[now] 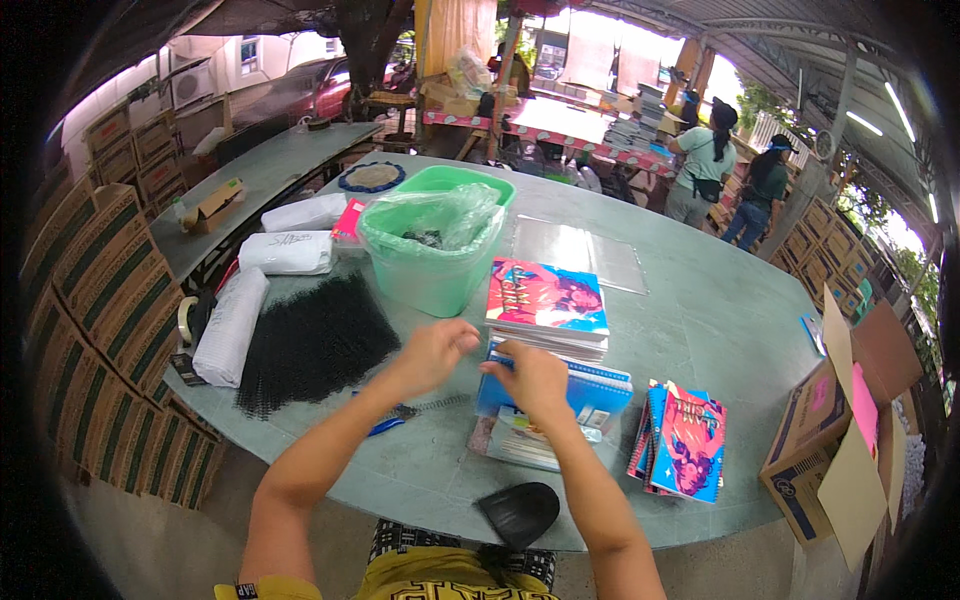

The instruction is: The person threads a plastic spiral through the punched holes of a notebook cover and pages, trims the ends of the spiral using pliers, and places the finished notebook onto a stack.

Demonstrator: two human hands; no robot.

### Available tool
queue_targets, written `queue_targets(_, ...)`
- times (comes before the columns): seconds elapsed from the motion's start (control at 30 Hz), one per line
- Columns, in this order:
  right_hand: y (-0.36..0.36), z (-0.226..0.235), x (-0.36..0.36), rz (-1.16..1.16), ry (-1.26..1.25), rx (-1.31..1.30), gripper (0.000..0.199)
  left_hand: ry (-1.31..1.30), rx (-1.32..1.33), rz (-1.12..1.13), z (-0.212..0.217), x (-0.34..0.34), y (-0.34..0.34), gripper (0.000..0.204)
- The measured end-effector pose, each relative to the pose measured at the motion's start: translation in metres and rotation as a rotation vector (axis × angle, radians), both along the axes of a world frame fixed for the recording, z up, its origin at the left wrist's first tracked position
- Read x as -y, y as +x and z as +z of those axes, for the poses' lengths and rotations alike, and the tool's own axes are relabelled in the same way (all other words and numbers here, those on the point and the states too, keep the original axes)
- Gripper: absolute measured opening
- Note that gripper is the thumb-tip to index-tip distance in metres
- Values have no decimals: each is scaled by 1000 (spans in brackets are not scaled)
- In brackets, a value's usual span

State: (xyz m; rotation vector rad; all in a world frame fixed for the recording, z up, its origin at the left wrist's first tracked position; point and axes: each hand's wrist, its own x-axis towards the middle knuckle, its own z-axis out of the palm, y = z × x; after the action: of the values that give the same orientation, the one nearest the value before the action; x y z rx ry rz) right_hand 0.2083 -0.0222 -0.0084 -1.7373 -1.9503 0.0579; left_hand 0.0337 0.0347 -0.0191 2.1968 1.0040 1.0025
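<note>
Head view shows the right hand [530, 380] over a blue, rectangular paper notebook [606, 393] on the grey-green, round-edged desk [690, 320], perhaps steadying it, with the left hand [436, 352] just beside; I cannot tell whether either grip is grasping anything. Black plastic coils [318, 338] lie leftward, likely for easy reach.

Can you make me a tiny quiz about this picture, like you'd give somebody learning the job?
1. What colour is the bin on the table?
2. True or false: the cardboard box at the right is open.
3. Which of these is the person's right hand nearest to?
a) the white rolls
b) a blue notebook
c) the black coils

Key: 1. Green; 2. True; 3. b
</note>
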Motion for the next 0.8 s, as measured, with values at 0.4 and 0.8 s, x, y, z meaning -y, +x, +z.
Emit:
queue_targets(0.4,3,-4,17,121,84,-174,21,371,102,117,-24,37,20,21)
queue_targets(0.8,-5,-13,16,148,362,-145,18,-218,-261,-74,21,24,-24,27)
